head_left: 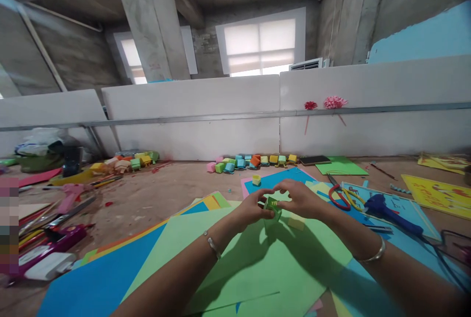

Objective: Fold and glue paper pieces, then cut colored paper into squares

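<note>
A small green folded-paper box is held up over the stacked coloured sheets, between both hands. My left hand pinches its left side and lower edge with thumb and fingers. From the right, my right hand closes on the same piece, its fingertips at a small yellow-green strip inside. Beneath them lies a large light green paper sheet, shadowed by the hands. Just beyond the fingers, a small yellow paper piece sits on a blue sheet. The fingers partly hide the green box.
To the right lie scissors, a blue glue gun with a cord, and yellow printed sheets. Several small coloured paper boxes line the white wall. At left are a pink glue gun and a white adapter.
</note>
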